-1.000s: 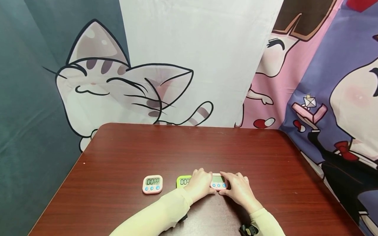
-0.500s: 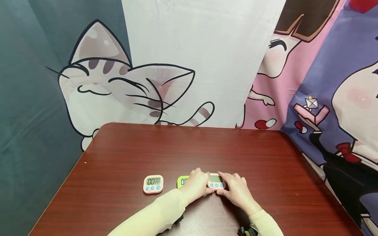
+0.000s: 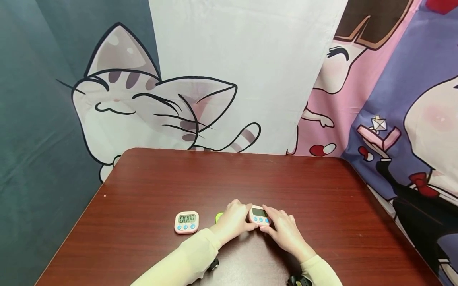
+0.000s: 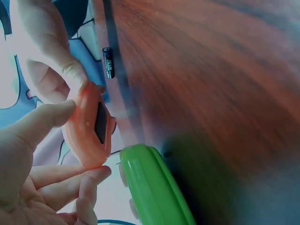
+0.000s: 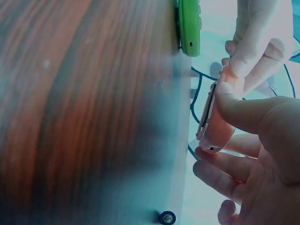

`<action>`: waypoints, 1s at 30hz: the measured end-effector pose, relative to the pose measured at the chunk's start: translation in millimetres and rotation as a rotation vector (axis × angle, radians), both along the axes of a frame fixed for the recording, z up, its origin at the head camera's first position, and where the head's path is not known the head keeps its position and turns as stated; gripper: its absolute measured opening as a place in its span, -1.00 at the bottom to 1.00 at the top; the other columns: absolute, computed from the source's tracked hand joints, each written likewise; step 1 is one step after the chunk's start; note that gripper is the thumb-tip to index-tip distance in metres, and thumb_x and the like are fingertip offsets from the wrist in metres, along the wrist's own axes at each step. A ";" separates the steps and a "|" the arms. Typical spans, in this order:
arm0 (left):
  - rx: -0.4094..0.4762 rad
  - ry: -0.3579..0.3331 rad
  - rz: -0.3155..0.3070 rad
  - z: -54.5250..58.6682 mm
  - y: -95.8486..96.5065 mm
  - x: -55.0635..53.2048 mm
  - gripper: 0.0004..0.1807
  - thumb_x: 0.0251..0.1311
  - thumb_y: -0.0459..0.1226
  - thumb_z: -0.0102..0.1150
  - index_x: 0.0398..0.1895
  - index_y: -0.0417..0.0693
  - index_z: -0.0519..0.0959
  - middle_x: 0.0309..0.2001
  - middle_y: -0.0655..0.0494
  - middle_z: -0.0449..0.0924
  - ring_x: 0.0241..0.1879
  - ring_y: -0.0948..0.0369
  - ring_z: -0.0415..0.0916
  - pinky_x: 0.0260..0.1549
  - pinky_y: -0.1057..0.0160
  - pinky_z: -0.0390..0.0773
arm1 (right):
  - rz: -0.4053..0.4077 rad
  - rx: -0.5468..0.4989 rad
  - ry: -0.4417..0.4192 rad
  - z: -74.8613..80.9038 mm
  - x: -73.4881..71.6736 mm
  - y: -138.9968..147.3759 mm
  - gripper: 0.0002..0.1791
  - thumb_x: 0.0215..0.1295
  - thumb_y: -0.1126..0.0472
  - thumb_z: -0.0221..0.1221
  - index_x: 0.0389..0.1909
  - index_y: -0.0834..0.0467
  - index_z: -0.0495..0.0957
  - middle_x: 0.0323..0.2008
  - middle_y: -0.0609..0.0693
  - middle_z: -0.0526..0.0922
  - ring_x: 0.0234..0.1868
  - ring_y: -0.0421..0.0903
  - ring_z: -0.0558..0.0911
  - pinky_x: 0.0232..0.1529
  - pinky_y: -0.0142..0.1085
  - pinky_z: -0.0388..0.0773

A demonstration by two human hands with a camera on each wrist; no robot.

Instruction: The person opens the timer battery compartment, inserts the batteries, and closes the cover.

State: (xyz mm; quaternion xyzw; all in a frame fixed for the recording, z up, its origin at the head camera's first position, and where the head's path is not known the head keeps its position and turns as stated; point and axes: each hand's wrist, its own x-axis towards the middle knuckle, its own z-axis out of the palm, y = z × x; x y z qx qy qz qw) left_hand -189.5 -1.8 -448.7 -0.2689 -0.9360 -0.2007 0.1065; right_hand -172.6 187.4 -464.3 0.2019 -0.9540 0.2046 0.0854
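Both hands hold a pale pink digital timer [image 3: 260, 216] with a blank screen and blue buttons, raised off the table and tilted. My left hand [image 3: 233, 222] pinches its left edge between thumb and fingers; my right hand [image 3: 286, 231] grips the right edge the same way. In the left wrist view, the timer [image 4: 89, 126] shows a dark rectangle on its table-facing side. Beneath my left hand stands a green timer [image 3: 219, 216], mostly hidden in the head view but plain in the left wrist view, where its green casing [image 4: 157, 187] lies close by.
A second pink timer [image 3: 187, 222], showing zeros, rests to the left on the brown wooden table [image 3: 200, 178]. A small black battery [image 4: 108, 62] lies on the table near the right hand. Cartoon-printed cloth [image 3: 250, 59] hangs behind the table's far edge.
Both hands have brought the held pink timer slightly left and up, and it is now more tilted. My left hand covers more of the green timer.
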 end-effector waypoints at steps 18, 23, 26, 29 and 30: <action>0.272 -0.147 -0.012 13.6 -23.3 1.5 -0.61 -0.07 0.00 0.41 -0.22 -0.02 0.66 -0.37 0.20 0.68 -0.34 0.16 0.47 -0.32 0.35 0.42 | 0.030 -0.137 -0.037 10.4 8.3 -8.3 -0.44 0.20 0.00 0.24 0.21 0.13 0.48 0.06 0.01 0.60 0.03 -0.02 0.53 -0.13 -0.18 0.25; 0.353 -0.192 0.017 19.3 -30.7 5.0 -0.53 -0.05 0.01 0.37 -0.11 -0.06 0.67 -0.25 0.16 0.71 -0.27 0.09 0.53 -0.28 0.30 0.46 | 0.032 -0.237 -0.103 15.9 10.2 -12.4 -0.49 0.23 0.00 0.22 0.17 0.13 0.52 0.04 -0.03 0.62 0.06 0.01 0.53 0.01 0.05 0.32; 0.394 -0.233 0.028 21.8 -34.0 6.8 -0.47 -0.05 0.03 0.36 -0.06 -0.10 0.65 -0.21 0.13 0.71 -0.23 0.10 0.55 -0.22 0.26 0.48 | 0.038 -0.303 -0.151 18.7 10.6 -13.9 -0.50 0.23 0.01 0.23 0.16 0.13 0.52 0.04 -0.04 0.62 0.08 0.01 0.53 0.05 0.10 0.36; 0.405 -0.249 0.026 22.5 -35.9 8.1 -0.46 -0.04 0.01 0.34 -0.02 -0.11 0.63 -0.21 0.13 0.70 -0.24 0.11 0.54 -0.23 0.29 0.48 | 0.039 -0.339 -0.196 20.8 10.7 -14.9 -0.49 0.23 0.01 0.23 0.17 0.12 0.51 0.05 -0.06 0.61 0.09 -0.01 0.51 0.05 0.04 0.41; 0.407 -0.249 0.024 22.6 -36.3 8.6 -0.46 -0.04 0.01 0.34 -0.02 -0.12 0.63 -0.21 0.12 0.70 -0.24 0.10 0.53 -0.25 0.30 0.47 | 0.039 -0.343 -0.206 21.5 10.9 -15.2 -0.49 0.24 0.01 0.22 0.18 0.12 0.51 0.06 -0.06 0.60 0.09 -0.02 0.51 0.05 0.04 0.41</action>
